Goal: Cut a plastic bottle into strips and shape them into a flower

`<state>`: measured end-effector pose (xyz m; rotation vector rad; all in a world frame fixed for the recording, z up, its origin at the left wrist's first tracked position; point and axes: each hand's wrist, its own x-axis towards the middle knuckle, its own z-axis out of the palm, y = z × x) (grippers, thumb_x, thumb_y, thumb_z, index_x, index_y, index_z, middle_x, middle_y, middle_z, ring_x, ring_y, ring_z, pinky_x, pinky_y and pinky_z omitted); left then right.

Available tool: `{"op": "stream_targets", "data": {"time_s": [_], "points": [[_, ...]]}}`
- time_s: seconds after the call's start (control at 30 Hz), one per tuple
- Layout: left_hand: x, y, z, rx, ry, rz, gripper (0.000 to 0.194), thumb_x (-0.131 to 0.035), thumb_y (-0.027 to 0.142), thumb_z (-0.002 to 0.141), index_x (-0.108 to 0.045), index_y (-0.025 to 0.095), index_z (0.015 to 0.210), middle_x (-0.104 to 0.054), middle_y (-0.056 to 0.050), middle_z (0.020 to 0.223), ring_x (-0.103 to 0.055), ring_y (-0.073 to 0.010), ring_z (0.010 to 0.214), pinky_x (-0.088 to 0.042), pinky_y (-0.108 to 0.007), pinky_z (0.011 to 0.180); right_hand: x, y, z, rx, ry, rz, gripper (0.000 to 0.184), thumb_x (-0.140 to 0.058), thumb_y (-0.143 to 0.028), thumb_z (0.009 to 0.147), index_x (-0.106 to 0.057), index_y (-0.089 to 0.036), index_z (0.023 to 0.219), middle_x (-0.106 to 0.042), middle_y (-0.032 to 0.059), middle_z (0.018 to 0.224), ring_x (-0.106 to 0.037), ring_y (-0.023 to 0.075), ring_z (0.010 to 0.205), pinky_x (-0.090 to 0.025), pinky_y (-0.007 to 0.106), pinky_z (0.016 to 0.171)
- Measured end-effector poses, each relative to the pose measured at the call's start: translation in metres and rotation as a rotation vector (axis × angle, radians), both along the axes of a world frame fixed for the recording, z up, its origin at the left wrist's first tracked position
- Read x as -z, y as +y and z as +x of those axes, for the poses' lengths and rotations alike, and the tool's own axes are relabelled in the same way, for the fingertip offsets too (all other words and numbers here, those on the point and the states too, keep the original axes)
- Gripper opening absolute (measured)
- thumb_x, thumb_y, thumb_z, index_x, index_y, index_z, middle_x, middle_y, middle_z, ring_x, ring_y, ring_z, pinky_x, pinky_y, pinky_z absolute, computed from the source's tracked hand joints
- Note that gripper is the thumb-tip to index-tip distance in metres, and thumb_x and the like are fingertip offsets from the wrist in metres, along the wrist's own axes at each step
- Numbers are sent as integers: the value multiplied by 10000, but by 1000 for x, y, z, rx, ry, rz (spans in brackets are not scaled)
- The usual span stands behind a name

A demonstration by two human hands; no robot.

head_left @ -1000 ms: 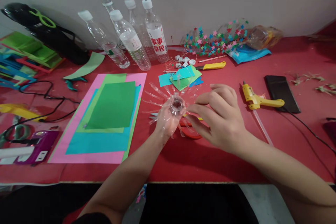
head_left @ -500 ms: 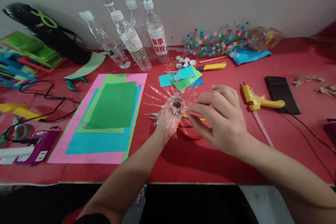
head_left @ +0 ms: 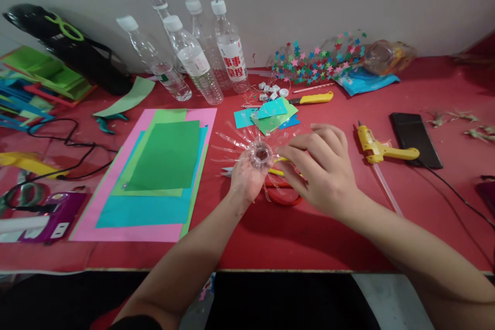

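Note:
My left hand (head_left: 247, 178) is closed around the neck of a clear plastic bottle top (head_left: 261, 153), its round mouth facing up. The bottle's wall is cut into several thin strips that fan out all round. With thumb and forefinger pinched, my right hand (head_left: 323, 167) is at the strips on the right side; the strip between the fingertips is hard to see. Beneath the bottle top lies a pair of scissors (head_left: 286, 198) with red and yellow handles, partly hidden by my left hand and the strips.
Several bottles (head_left: 193, 64) stand by the wall. Stacked coloured paper (head_left: 166, 157) lies left. Paper scraps (head_left: 270, 113), a yellow utility knife (head_left: 316, 97) and a star-covered clear bottle (head_left: 317, 62) are at the back. A glue gun (head_left: 373, 145) and black phone (head_left: 416, 138) lie right.
My right hand has shifted slightly left and its pinching fingers have drawn closer to the bottle top. My left hand keeps its hold in nearly the same place.

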<state>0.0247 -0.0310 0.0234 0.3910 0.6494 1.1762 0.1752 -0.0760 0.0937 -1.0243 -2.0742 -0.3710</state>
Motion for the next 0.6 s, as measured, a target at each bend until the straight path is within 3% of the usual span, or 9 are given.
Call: {"op": "stream_targets", "data": {"time_s": [0.4,0.6], "points": [[-5,-1,1,-26,58,-109,127,-460,136,842,-580,156,804,-585,-12,749,-550,-103,640,-448,-232,644,2,2,0,-27,-60,-25,122,-586,-219,893,-677,-238,971,-641,41,919,-484,204,909,-382,423,977],[-6,-2,2,-23,41,-91,137,-454,132,831,-584,159,797,-588,-20,761,-548,-110,662,-448,-233,628,3,2,0,-24,-82,-47,121,-600,-241,895,-678,-230,986,-636,42,917,-481,206,924,-366,436,1016]]}}
